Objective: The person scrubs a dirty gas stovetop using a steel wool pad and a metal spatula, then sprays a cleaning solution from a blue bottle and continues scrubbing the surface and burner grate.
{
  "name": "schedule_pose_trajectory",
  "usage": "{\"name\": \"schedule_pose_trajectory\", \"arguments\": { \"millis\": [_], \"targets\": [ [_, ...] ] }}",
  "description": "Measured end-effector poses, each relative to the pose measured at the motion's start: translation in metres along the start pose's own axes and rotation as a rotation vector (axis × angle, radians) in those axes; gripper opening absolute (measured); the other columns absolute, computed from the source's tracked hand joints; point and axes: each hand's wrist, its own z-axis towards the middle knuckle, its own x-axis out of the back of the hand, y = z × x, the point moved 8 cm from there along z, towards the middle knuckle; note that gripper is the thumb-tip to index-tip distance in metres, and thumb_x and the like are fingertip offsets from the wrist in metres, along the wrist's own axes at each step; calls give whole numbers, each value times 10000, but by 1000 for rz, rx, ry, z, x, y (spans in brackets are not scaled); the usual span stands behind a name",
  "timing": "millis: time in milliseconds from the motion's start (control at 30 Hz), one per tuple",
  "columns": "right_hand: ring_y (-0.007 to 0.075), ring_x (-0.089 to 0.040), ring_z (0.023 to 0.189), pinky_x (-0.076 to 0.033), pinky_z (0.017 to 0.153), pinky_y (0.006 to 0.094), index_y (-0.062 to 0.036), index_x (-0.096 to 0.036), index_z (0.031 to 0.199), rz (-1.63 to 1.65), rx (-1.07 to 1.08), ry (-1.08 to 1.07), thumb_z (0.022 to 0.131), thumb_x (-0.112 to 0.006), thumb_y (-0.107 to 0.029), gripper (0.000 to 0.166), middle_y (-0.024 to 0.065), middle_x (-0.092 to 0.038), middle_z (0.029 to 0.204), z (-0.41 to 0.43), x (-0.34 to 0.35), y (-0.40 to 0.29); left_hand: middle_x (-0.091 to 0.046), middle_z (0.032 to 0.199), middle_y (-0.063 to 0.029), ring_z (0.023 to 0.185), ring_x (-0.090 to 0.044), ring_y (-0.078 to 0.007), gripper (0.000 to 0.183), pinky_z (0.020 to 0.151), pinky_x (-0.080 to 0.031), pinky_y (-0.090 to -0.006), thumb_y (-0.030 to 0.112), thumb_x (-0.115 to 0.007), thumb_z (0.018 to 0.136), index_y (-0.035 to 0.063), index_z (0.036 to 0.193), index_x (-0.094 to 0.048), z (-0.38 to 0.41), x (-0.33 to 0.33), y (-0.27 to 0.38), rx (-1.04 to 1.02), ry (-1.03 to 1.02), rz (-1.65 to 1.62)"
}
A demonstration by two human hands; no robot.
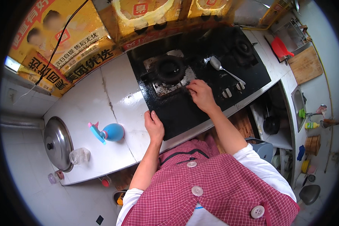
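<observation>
A black glass gas cooktop (176,118) lies before me on the counter. My left hand (155,127) is at its left edge near the front corner, thumb and fingers against the edge. Over the glass by the left burner, my right hand (202,94) has its fingertips pinched together on a small, thin dark object (183,87), largely hidden and hard to make out. The left burner's black ring (169,69) sits on a worn, stained metal plate (190,74). A metal spoon (221,67) rests on the glass right of my right hand, above two control knobs (226,92).
Left on the white tiled counter (113,110) are a blue spray bottle (113,132), a steel lid (56,144) and a clear plastic container (79,156). Printed yellow cardboard (82,42) lines the back. Right are the second burner (243,48), a red dipper (281,47), a cutting board (306,65) and a sink (297,108).
</observation>
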Motion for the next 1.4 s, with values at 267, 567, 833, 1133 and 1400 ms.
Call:
{"name": "schedule_pose_trajectory", "arguments": {
  "millis": [267,567,833,1133,1400],
  "targets": [
    [317,-573,852,-493,750,389,20,-649,937,26,209,19,695,-620,40,245,146,-596,964,-22,-13,-107,-473,733,-109,684,-438,-187,199,660,-414,-320,166,-441,999,-13,943,-509,-2,-2,-5,51,-5,-67],
    [326,-551,842,-486,762,391,-1,-582,758,-236,222,30,661,-587,43,107,158,-543,835,50,-100,-97,-442,681,-148,616,-418,-245,201,601,-401,-357,147,-464,986,-10,862,-455,-3,-3,-4,24,-3,-51],
    [335,-558,841,-491,744,397,-7,-588,759,-145,199,-74,644,-600,50,129,144,-555,827,16,-77,-95,-403,654,-105,608,-384,-177,223,570,-375,-339,159,-455,995,7,835,-427,-5,-4,-8,42,15,-83],
    [335,-558,861,-485,749,419,12,-571,775,-116,168,-104,657,-571,81,136,154,-554,845,13,-72,-89,-447,674,-151,603,-423,-242,203,583,-396,-359,146,-470,984,-7,852,-449,-4,-1,-7,44,14,-71],
    [336,-570,855,-490,751,416,2,-596,794,-277,201,-95,690,-589,72,126,150,-569,866,67,-108,-95,-453,678,-188,603,-436,-298,202,587,-403,-378,127,-475,976,-10,832,-441,-2,-4,-4,56,-36,-108]
  ]
}}
